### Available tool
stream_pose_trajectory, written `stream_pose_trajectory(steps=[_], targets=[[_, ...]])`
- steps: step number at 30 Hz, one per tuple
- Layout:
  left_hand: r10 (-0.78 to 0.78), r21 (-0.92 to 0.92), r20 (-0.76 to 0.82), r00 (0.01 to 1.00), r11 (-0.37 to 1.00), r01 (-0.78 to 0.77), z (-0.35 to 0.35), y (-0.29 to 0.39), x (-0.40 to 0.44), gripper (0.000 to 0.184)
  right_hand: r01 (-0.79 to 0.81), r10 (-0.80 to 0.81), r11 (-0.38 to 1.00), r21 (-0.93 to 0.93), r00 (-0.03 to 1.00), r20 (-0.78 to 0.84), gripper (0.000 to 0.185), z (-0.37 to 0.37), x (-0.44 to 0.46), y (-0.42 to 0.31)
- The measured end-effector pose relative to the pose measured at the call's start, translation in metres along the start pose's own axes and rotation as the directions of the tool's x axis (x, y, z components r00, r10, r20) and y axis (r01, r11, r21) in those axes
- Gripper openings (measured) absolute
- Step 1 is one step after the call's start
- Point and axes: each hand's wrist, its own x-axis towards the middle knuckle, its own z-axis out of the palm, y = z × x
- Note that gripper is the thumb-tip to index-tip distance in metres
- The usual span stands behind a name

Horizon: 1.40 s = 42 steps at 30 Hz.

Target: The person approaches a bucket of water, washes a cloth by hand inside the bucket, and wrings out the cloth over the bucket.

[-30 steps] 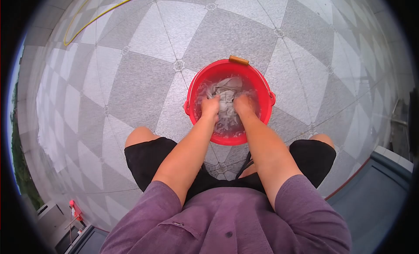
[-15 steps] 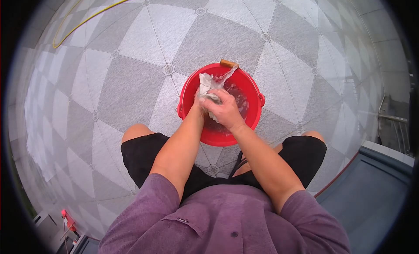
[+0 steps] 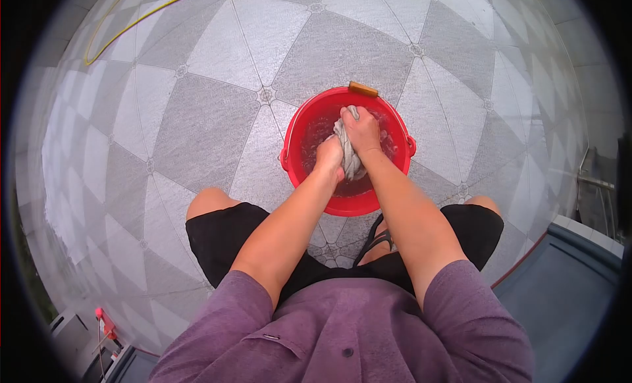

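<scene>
A wet, pale grey cloth hangs bunched and twisted between my hands, over the water in a red bucket. My left hand grips it on the left, fingers closed around the folds. Farther up, my right hand is wrapped round the upper part, with a bit of cloth poking out above the fist. Soapy-looking water shows around the hands. The bucket's wire handle, with its brown grip, lies against the far rim.
Grey and white tiles cover the floor around the bucket. A yellow hose curves across the far left. A dark blue-grey panel lies at the lower right, and a red object is at the lower left.
Both hands have gathered the loosely spread cloth into a twisted bundle. My right hand has moved up and right, and the cloth no longer reaches the bucket's far rim.
</scene>
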Motion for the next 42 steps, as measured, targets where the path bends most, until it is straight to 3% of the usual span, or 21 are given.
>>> stream_pose_trajectory(steps=[1,5,9,12,13,14,15,18,21,22,23,24,26,28,30,33,34,36,39,40,42], targets=[[0.063,0.048,-0.116,0.991,0.997,-0.057,-0.001,-0.001,0.002,0.040,0.019,-0.019,1.000,0.014,0.999,-0.036,0.052,0.008,0.003,0.013],[0.264,0.216,-0.177,0.948,0.950,-0.224,-0.004,0.013,-0.021,0.047,-0.093,0.088,0.995,-0.042,0.990,-0.114,0.060,0.055,-0.001,0.079],[0.119,0.193,-0.286,0.951,0.979,-0.064,-0.016,0.014,-0.019,0.054,-0.197,0.256,0.951,-0.236,0.934,0.250,0.054,0.067,0.001,0.126],[0.120,0.033,-0.082,0.989,0.993,-0.117,-0.060,-0.018,0.044,0.053,-0.293,0.312,0.950,-0.107,0.893,0.324,0.049,0.159,0.077,0.314],[0.129,0.086,-0.136,0.982,0.989,-0.118,-0.061,-0.019,0.050,0.051,-0.452,0.304,0.845,0.287,0.846,0.438,0.047,0.125,0.056,0.259],[0.142,0.139,-0.187,0.972,0.983,-0.116,-0.060,-0.019,0.056,0.048,-0.618,0.291,0.431,0.657,0.785,0.547,0.045,0.086,0.032,0.197],[0.156,0.191,-0.236,0.959,0.975,-0.111,-0.058,-0.019,0.059,0.046,-0.673,0.274,0.005,0.739,0.712,0.646,0.043,0.042,0.005,0.125],[-0.071,-0.007,-0.147,0.987,0.997,0.070,-0.041,0.001,0.048,0.043,-0.635,0.224,0.130,0.761,0.767,0.601,0.040,-0.043,-0.035,0.012],[-0.153,-0.141,0.218,0.964,0.972,0.186,-0.018,0.028,0.006,0.046,-0.356,-0.047,0.460,0.813,0.905,0.423,0.040,-0.036,-0.070,-0.020],[-0.054,-0.116,0.287,0.956,0.989,0.091,-0.018,0.026,0.004,0.046,-0.246,-0.117,0.616,0.748,0.911,0.396,0.039,-0.042,-0.088,-0.038],[0.043,-0.099,0.356,0.933,0.995,-0.008,-0.020,0.023,0.003,0.047,0.257,-0.387,0.812,0.524,0.909,0.155,0.040,-0.038,-0.096,-0.049],[0.138,-0.090,0.424,0.895,0.990,-0.110,-0.022,0.021,0.005,0.048,0.362,-0.452,0.818,0.447,0.885,0.110,0.042,-0.037,-0.110,-0.056],[0.090,0.003,0.619,0.780,0.993,-0.117,-0.033,0.008,0.045,0.049,0.385,-0.463,0.847,0.367,0.873,0.153,0.039,-0.039,-0.129,-0.071],[0.057,0.013,0.633,0.772,0.996,-0.084,-0.036,0.013,0.058,0.050,0.472,-0.499,0.841,0.265,0.865,0.044,0.034,-0.031,-0.124,-0.073],[0.036,-0.076,0.481,0.876,0.997,0.001,-0.029,0.018,0.043,0.052,0.531,-0.518,0.833,0.158,0.847,-0.116,0.030,-0.013,-0.096,-0.058],[-0.046,-0.232,0.242,0.969,0.967,0.104,-0.004,0.023,0.007,0.060,0.357,-0.339,0.934,0.024,0.905,-0.257,0.027,-0.003,-0.048,-0.031],[-0.054,-0.080,0.105,0.993,0.995,0.062,0.009,0.027,-0.012,0.061,0.248,-0.242,0.969,-0.009,0.934,-0.262,0.027,-0.002,-0.031,-0.017],[0.007,0.227,-0.171,0.985,0.973,0.033,0.031,0.040,-0.044,0.067,0.239,-0.247,0.969,-0.064,0.943,-0.221,0.034,-0.013,-0.019,0.001],[0.313,0.297,-0.077,0.947,0.914,-0.278,0.017,0.046,-0.033,0.073,0.301,-0.327,0.942,-0.151,0.925,-0.192,0.039,-0.004,-0.017,0.029],[0.338,0.388,-0.053,0.940,0.874,-0.293,-0.001,0.047,-0.012,0.072,0.331,-0.363,0.926,-0.181,0.912,-0.192,0.040,0.002,-0.021,0.041],[0.398,0.705,0.014,0.917,0.646,-0.292,0.002,0.063,-0.033,0.069,0.294,-0.358,0.915,-0.277,0.908,-0.219,0.043,0.015,-0.037,0.059]])
